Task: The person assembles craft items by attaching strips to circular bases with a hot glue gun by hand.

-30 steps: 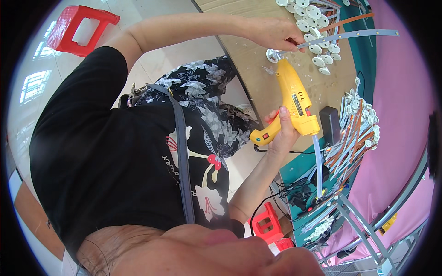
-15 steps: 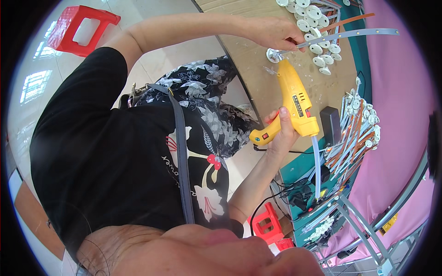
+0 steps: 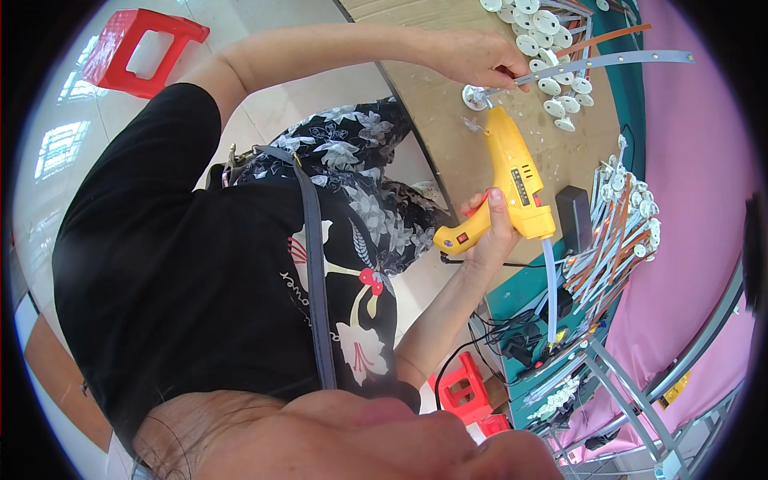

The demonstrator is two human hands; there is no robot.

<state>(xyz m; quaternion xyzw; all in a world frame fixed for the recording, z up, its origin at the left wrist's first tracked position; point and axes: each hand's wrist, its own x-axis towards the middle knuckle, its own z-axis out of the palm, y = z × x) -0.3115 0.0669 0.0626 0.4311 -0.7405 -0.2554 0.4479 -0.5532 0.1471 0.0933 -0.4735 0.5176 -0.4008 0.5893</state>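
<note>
My left hand [image 3: 480, 60], at the top of the view, pinches a narrow pale strip [image 3: 616, 59] with small evenly spaced dots, like an LED strip. A round white disc [image 3: 474, 98] is at the strip's end, just below my fingers. Closed around the handle of a yellow glue gun [image 3: 516, 176] is my right hand [image 3: 498, 228]. The gun's nozzle points up toward the disc, close to it; whether they touch I cannot tell. From the gun's rear hangs a long translucent glue stick [image 3: 550, 292].
Strips with white discs [image 3: 544, 40] lie bunched beside my left hand. Another bundle of strips [image 3: 612, 232] rests at the right, near a black box [image 3: 574, 218]. Dark cables [image 3: 500, 332] run below the brown board [image 3: 444, 120]. A red stool [image 3: 136, 48] stands on the floor.
The glue gun's nozzle end has shifted slightly right and down. My left hand and the strip have stayed almost still.
</note>
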